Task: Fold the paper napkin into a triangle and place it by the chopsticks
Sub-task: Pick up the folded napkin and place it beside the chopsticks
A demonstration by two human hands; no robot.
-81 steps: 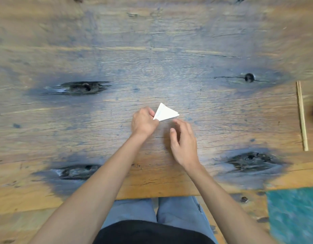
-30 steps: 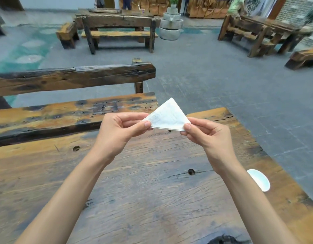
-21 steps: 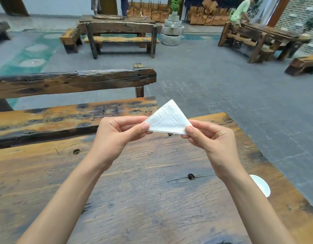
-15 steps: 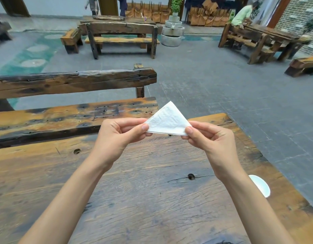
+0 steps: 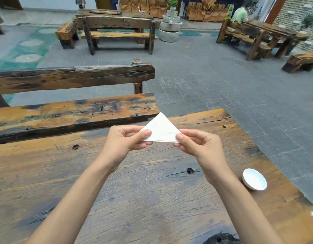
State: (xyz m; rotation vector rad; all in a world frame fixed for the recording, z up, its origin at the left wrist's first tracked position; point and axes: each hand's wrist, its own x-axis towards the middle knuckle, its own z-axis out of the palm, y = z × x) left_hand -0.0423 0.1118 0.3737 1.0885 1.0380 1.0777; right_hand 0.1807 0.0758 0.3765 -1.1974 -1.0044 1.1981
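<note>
A white paper napkin [image 5: 161,128], folded into a triangle with its point up, hangs in the air above the far part of the wooden table [image 5: 134,191]. My left hand [image 5: 124,143] pinches its left corner between thumb and fingers. My right hand [image 5: 198,145] pinches its right corner the same way. The chopsticks are out of view.
A small white dish [image 5: 254,179] sits near the table's right edge. A wooden bench [image 5: 73,113] stands just beyond the table's far edge. More wooden tables and benches, a stone mill [image 5: 171,26] and a seated person [image 5: 240,14] are further back on the grey floor.
Since 2.7 s ago the napkin has been lifted off the table and my view has tilted up. In the last second both hands keep their hold on it, almost still.
</note>
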